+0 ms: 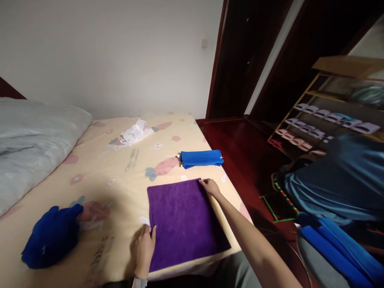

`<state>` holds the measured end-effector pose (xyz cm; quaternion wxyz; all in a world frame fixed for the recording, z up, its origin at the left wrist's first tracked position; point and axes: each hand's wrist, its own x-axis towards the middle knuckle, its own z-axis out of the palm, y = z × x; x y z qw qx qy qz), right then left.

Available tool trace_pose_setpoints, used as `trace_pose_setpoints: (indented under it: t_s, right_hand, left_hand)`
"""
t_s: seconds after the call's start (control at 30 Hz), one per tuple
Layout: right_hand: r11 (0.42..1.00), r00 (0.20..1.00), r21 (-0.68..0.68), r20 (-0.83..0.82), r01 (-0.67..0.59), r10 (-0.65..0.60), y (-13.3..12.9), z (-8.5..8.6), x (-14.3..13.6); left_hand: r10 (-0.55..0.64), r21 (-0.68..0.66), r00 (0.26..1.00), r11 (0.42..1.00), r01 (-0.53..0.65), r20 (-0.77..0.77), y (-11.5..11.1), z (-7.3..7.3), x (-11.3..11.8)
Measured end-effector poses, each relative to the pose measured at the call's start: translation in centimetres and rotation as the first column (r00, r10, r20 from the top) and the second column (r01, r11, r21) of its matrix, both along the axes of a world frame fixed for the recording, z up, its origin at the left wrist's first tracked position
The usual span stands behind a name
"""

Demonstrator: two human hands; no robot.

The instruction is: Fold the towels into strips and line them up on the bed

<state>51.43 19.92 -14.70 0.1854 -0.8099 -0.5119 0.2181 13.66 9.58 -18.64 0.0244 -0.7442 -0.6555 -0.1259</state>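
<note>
A purple cloth (186,224), which looks like a towel, lies spread nearly flat in a square on the bed in front of me. My right hand (210,187) pinches its far right corner. At the cloth's left edge, my left hand (144,246) is closed, thumb and fingers on the border. Just beyond the cloth sits a folded blue cloth (201,158) near the bed's right side. A crumpled dark blue cloth (52,238) is heaped to the left of my left hand.
The bed (126,208) has a cream patterned sheet. On it are a white plastic bag (136,132) and a grey quilt (33,140). Right of the bed edge stand a slipper rack (312,120), a dark blue draped cover (339,180) and more blue cloths (336,252).
</note>
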Motion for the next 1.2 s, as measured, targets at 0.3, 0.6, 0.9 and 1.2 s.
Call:
trace_pose_setpoints:
  t_s: [0.3,0.6,0.9,1.2]
  right_hand:
    - [0.997,0.976,-0.044,0.214,0.060,-0.050,2.4,-3.4,-0.5]
    - [0.998,0.959,0.039,0.277,0.049,-0.058,-2.2,-2.4,-2.6]
    - [0.999,0.960,-0.035,0.279,-0.032,0.040,-18.3,-5.4,-3.4]
    - [0.994,0.933,0.097,0.358,-0.055,0.016,-20.8,-6.6,-3.8]
  left_hand:
    - [0.097,0.028,0.990,0.995,-0.094,-0.107,-1.7,-2.3,-0.4]
    - [0.066,0.070,0.996,0.996,-0.062,-0.058,1.5,0.5,-0.1]
    - [0.135,-0.044,0.990,0.990,-0.134,0.028,13.2,1.0,2.3]
    - [0.144,0.055,0.989,0.988,-0.146,0.038,9.9,1.2,2.3]
